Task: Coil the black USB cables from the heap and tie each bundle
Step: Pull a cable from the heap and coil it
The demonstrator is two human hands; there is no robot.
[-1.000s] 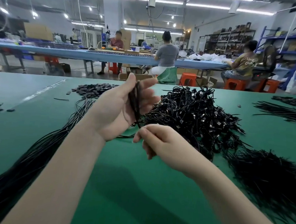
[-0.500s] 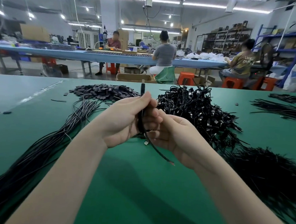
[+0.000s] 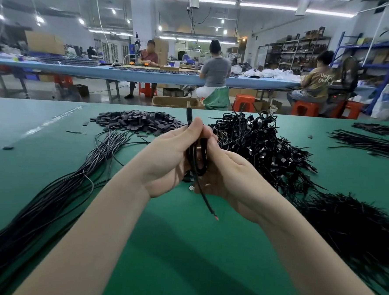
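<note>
Hands closer than before, left hand and right hand fingers pinching coiled cable

White letters show on the back of a seated person's brown T-shirt. They look like "UNKN" over "OWN", partly blurred. Nothing else is readable.

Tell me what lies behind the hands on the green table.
Behind the hands, left and right, which grip a coiled cable, lie a pile of flat black pieces and a heap of bundles. The heap's near-left edge is hidden by the hands.
</note>
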